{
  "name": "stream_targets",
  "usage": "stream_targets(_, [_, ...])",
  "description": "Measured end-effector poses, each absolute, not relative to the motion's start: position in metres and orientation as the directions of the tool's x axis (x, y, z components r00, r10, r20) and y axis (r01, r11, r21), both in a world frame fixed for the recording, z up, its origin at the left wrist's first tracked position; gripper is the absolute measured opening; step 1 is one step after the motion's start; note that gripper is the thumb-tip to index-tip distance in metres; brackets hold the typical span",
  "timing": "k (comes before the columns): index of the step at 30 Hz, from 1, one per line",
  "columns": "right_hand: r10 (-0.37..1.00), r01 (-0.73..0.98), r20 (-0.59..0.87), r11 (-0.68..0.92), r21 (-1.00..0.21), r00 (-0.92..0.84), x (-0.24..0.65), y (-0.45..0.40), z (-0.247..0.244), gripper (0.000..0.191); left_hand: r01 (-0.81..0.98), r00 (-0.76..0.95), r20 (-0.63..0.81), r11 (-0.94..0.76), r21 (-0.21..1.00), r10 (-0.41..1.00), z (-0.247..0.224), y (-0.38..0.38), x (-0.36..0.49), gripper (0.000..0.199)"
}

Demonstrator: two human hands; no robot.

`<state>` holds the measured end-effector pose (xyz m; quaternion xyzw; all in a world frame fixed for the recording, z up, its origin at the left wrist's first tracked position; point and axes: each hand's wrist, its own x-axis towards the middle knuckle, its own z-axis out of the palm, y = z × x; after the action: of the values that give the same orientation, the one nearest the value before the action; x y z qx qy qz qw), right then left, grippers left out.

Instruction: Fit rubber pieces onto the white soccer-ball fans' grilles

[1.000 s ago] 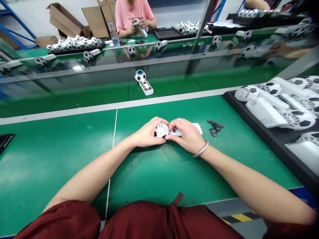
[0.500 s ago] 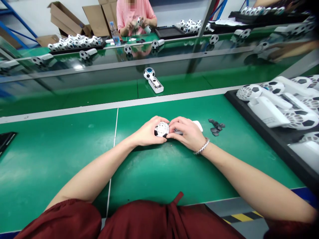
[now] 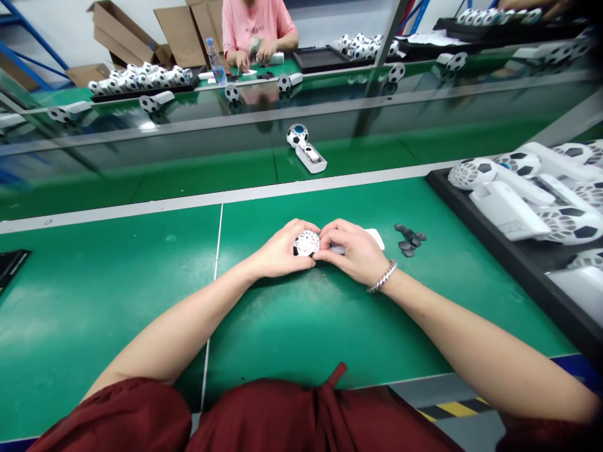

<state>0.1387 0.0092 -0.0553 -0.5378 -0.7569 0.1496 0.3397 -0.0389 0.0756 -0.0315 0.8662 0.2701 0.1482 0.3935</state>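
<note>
A handheld fan (image 3: 307, 243) with a round, football-patterned head and pale grille lies on the green table in front of me. My left hand (image 3: 288, 251) is curled around the left side of its head. With bent fingers, my right hand (image 3: 351, 248) grips where the head meets the handle. Most of the white handle (image 3: 375, 238) is covered by that hand; its end shows past the knuckles. Whether a small part sits between the right fingertips is hidden. Several small black pieces (image 3: 409, 240) lie loose to the right of my right hand.
On the right, a black tray (image 3: 499, 276) holds several similar fans. A fan with its handle open (image 3: 308, 154) lies on the conveyor (image 3: 211, 169) beyond the table edge. Across it, a person in pink (image 3: 259, 31) works. A dark tray corner (image 3: 14, 263) shows at left.
On the near conveyor, the open fan has shifted right, while fans on the far line have shifted left. The person opposite has lowered their hands. My hands have hardly moved.
</note>
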Motion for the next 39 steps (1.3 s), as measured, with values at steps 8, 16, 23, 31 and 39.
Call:
stream_targets(8, [0.869,0.755,0.444,0.438,-0.488,-0.218,0.148,0.013,-0.056,0.028,0.316,0.73,-0.066,-0.25,0.915,0.68,-0.035,0.079,-0.037,0.05])
stream_targets(16, [0.894,0.908,0.398,0.327,-0.26,-0.208,0.172,0.011,-0.049,0.06,-0.038,0.542,-0.302,0.381,0.924,0.785,-0.033,0.089,-0.037,0.028])
stream_targets(23, [0.921,0.891,0.332,0.315,-0.326,-0.204,0.167,0.012,-0.059,0.054,-0.05,0.521,-0.347,0.434,0.9,0.78,-0.036,0.088,-0.044,0.039])
stream_targets(31, [0.948,0.9,0.278,0.251,-0.355,-0.155,0.165,0.015,-0.065,0.054,-0.105,0.518,-0.328,0.439,0.892,0.79,-0.036,0.084,-0.043,0.064])
stream_targets(39, [0.966,0.911,0.208,0.219,-0.349,-0.153,0.165,0.017,-0.06,0.061,-0.046,0.491,-0.343,0.417,0.908,0.8,-0.044,0.088,-0.045,0.065])
